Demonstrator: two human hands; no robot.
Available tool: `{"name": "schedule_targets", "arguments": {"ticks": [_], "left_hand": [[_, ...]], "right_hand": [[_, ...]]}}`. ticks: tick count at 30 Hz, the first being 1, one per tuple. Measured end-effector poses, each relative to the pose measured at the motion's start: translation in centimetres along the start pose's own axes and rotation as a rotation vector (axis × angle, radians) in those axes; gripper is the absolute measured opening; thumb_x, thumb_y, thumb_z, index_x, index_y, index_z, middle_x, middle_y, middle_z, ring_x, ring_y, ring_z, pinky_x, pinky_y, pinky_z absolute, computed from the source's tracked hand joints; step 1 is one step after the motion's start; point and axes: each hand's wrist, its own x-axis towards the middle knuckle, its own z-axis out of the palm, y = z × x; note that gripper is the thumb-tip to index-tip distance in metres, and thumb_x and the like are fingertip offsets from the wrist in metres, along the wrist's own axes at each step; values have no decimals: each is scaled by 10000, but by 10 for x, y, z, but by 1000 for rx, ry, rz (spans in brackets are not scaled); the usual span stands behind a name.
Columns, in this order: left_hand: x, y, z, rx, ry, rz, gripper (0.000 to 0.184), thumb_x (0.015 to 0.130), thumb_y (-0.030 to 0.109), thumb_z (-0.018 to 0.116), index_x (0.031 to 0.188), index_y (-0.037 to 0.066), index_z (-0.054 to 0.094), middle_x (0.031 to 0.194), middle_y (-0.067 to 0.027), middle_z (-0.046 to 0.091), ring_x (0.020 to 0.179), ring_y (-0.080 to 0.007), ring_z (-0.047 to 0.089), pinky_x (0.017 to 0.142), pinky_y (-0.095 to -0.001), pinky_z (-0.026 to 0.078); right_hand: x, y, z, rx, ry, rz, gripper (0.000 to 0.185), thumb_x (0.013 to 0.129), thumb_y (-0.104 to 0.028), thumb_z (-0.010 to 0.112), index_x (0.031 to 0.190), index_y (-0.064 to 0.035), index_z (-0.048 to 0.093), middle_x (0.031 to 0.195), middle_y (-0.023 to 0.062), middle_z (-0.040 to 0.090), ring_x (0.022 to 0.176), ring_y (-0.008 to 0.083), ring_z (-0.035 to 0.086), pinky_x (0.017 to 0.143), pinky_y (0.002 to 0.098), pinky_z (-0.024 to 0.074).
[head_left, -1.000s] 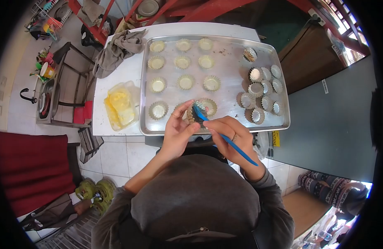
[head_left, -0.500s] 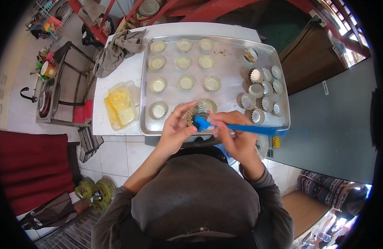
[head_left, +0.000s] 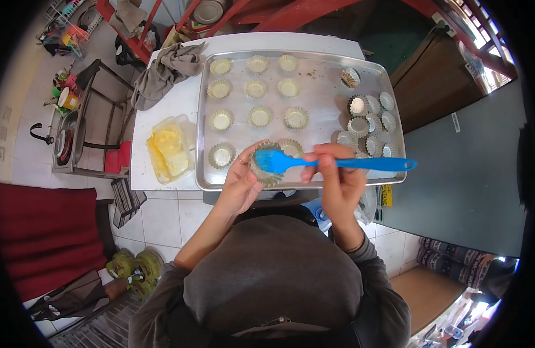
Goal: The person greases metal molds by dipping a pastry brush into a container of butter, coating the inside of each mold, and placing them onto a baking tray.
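Note:
My left hand (head_left: 239,184) is closed around a fluted metal tart mould (head_left: 267,176), held above the front edge of a baking tray (head_left: 331,130). A blue pastry brush (head_left: 348,163) lies across my right hand (head_left: 341,177), its handle pinched between thumb and fingers. The bristle end rests in the mould's opening and covers much of its inside. On the tray's left half, more tart moulds (head_left: 260,116) stand in rows, open side up. Stacked and tilted moulds (head_left: 372,123) crowd the right side, some partly behind my right hand.
Left of the tray, a clear plastic tub (head_left: 170,149) with yellow fat stands on the white table (head_left: 148,124). A crumpled grey cloth (head_left: 166,75) lies at the table's back left corner. A grey panel (head_left: 459,168) borders the tray's right side.
The mould has turned so its opening faces up more. The brush has swung from slanting down to nearly level, its bristles shifting left into the mould.

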Motion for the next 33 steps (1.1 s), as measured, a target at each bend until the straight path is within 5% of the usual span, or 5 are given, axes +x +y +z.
{"name": "schedule_targets", "arguments": {"ticks": [5,13,25,30,33], "left_hand": [[2,2,-6,233,41,72,625,849,116,675,1371,4,351,1377,-133,416,1286,-256,412,1042,-422,382],[6,4,-1,508,-40,138,647,782,-52,690,1350,-8,385,1358,-129,419,1226,-253,478,1011,-376,420],[23,20,-13,514,-251,46,642,753,-49,704,1332,-11,430,1371,-141,406,1270,-281,441,1057,-409,367],[26,17,-18,465,-253,-4,659,735,-3,735,1327,-9,444,1370,-145,433,1279,-275,434,1069,-413,354],[24,13,-19,315,-255,-71,684,718,24,756,1328,-4,447,1370,-148,448,1281,-277,432,1066,-421,360]], "right_hand": [[-5,0,-8,-545,12,-227,182,837,51,606,1011,11,641,887,128,647,708,186,633,633,269,501],[-4,-4,-14,-706,-135,-248,279,805,75,613,1061,-35,627,858,128,640,713,224,617,632,298,496],[0,-22,-29,-519,-273,-201,188,814,11,655,998,-28,662,853,134,655,699,254,623,624,317,497],[-5,-29,-44,-322,-259,230,144,835,3,631,974,-12,666,846,114,666,720,194,632,674,301,491],[-2,-10,-43,-236,-172,-45,121,847,1,623,962,10,660,837,107,674,679,147,632,629,279,496]]}}
